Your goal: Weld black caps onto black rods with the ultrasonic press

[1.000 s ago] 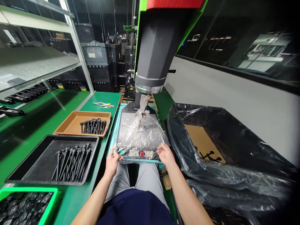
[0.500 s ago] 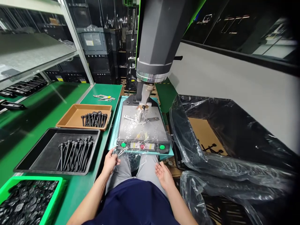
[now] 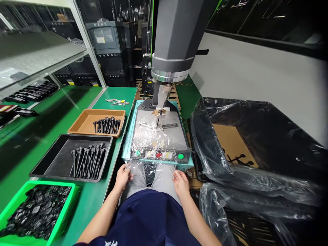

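A sheet of clear plastic film (image 3: pixel 151 168), perhaps a bag, spreads in front of me over the near part of the machine's base. My left hand (image 3: pixel 124 177) pinches its left edge just below the panel. At the other side, the curled fingers of my right hand (image 3: pixel 181 181) are closed on the film's right edge. Beneath the film, the metal base plate (image 3: pixel 171 141) carries a small clamp fixture (image 3: pixel 160 119) with two flat arms. The front panel has a red button (image 3: pixel 159 155) and a green button (image 3: pixel 180 156) at each end.
Overhead hangs the grey press head (image 3: pixel 174 37). To my left are a brown tray (image 3: pixel 79 128) and a black tray (image 3: pixel 51 160), both with black bolt-like parts, plus a green bin (image 3: pixel 73 201) of black parts. A plastic-lined box (image 3: pixel 212 153) stands on the right.
My right hand has gone from open fingers to a pinch on the film's right edge. The film now looks stretched between both hands. The whole view has shifted slightly.
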Demonstrator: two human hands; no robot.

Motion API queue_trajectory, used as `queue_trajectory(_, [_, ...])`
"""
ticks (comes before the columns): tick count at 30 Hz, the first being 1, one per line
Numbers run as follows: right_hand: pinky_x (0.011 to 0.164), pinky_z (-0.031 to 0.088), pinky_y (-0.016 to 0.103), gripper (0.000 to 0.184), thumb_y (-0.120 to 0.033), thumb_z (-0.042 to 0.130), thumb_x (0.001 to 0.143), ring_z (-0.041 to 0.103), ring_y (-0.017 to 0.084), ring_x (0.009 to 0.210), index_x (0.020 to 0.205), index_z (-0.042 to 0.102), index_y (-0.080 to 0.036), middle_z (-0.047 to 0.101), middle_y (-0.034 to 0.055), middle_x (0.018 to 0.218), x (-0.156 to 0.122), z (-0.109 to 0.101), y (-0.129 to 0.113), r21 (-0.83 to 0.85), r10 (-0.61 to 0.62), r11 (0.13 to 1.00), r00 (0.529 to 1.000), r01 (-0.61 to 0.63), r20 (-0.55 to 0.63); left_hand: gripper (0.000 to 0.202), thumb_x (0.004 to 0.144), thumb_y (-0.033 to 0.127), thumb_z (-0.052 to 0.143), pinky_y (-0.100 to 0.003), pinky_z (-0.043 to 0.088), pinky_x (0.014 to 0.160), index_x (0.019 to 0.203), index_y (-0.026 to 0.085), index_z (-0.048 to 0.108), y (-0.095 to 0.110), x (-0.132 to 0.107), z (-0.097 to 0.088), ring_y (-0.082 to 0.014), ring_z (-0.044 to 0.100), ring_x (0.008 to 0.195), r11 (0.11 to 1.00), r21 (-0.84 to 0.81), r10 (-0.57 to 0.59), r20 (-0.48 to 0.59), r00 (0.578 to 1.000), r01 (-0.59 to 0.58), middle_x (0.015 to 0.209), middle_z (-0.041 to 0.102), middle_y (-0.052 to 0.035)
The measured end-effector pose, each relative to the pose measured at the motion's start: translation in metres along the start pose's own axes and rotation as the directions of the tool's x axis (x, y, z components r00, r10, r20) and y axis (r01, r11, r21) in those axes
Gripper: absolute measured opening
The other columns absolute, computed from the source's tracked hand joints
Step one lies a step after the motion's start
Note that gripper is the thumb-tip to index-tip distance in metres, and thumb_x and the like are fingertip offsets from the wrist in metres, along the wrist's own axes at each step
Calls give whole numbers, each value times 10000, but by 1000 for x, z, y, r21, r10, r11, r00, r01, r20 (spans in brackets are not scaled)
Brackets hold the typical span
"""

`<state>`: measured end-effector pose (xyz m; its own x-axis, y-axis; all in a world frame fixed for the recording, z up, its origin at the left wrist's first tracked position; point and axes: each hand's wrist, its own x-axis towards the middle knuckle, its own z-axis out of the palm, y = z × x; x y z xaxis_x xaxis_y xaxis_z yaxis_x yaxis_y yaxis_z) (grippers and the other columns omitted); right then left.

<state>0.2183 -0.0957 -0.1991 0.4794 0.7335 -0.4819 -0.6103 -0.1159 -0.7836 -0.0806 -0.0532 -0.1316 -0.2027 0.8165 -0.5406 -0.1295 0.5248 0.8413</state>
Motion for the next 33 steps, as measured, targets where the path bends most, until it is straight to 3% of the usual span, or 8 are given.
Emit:
queue_trajectory(7, [595, 541, 251, 661, -473, 880, 402, 662, 205, 805, 918, 578, -192, 664, 37, 871, -13, -26, 4, -180, 99, 973, 967, -143, -235, 538, 826, 297, 621, -257, 512, 634, 1308, 89, 504, -14, 6, 2, -163, 659, 651, 923, 384, -4, 97, 995, -34, 694, 651, -21])
queue_trajectory(10, [661, 568, 306, 674, -480, 852, 395, 662, 279, 957, 933, 559, -199, 677, 81, 957, -17, -42, -13, -320, 64, 935, 959, -155, -277, 600, 860, 349, 598, -309, 507, 858, 1377, 69, 473, -7, 6, -6, -234, 694, 955, 654, 747, 57, 106, 993, -117, 1010, 717, -131])
queue_trajectory(13, [681, 573, 351, 650, -537, 812, 499, 666, 301, 961, 1002, 616, -174, 695, 118, 983, -18, -34, -52, -515, -31, 857, 996, -14, -80, 657, 883, 373, 557, -360, 429, 1022, 1438, 50, 416, 9, -2, -14, -302, 575, 1237, 378, 907, 152, 139, 978, -188, 1332, 596, -205])
queue_trajectory(16, [747, 565, 401, 529, -576, 706, 703, 685, 277, 858, 1040, 674, -170, 717, 105, 914, -6, 16, -110, -641, -208, 696, 945, 324, 252, 587, 897, 360, 520, -364, 424, 1034, 1425, 110, 463, 30, -13, -10, -288, 546, 1272, 299, 906, 246, 229, 942, -299, 1381, 572, -165])
queue_trajectory(19, [883, 532, 426, 374, -518, 608, 843, 675, 268, 940, 1015, 710, -203, 722, 98, 1002, 21, 101, -163, -597, -473, 426, 730, 680, 494, 472, 894, 340, 523, -339, 454, 994, 1320, 142, 573, 46, -20, 3, -242, 619, 1152, 377, 823, 297, 327, 897, -425, 1293, 643, -127])
queue_trajectory(23, [856, 551, 417, 377, -414, 524, 883, 633, 287, 1037, 1128, 692, -183, 666, 137, 1144, 70, 212, -199, -474, -571, 168, 477, 865, 668, 400, 879, 329, 545, -338, 485, 943, 1223, 150, 641, 55, -24, 16, -233, 644, 1096, 475, 726, 339, 370, 865, -497, 1229, 681, -116])
queue_trajectory(27, [1040, 432, 471, 415, -325, 530, 855, 526, 330, 1214, 1197, 666, -134, 612, 180, 1245, 112, 270, -209, -509, -439, -15, 452, 861, 777, 383, 877, 325, 544, -336, 492, 928, 1200, 152, 656, 50, -27, 12, -226, 650, 1080, 535, 672, 366, 362, 857, -512, 1205, 692, -110])
queue_trajectory(33, [1023, 408, 474, 350, -369, 473, 906, 519, 340, 1163, 1065, 695, -150, 609, 173, 1219, 135, 275, -210, -468, -325, -125, 410, 875, 852, 296, 862, 304, 558, -313, 499, 860, 1085, 169, 698, 40, -22, 1, -216, 679, 973, 574, 667, 331, 342, 879, -475, 1065, 730, -92])
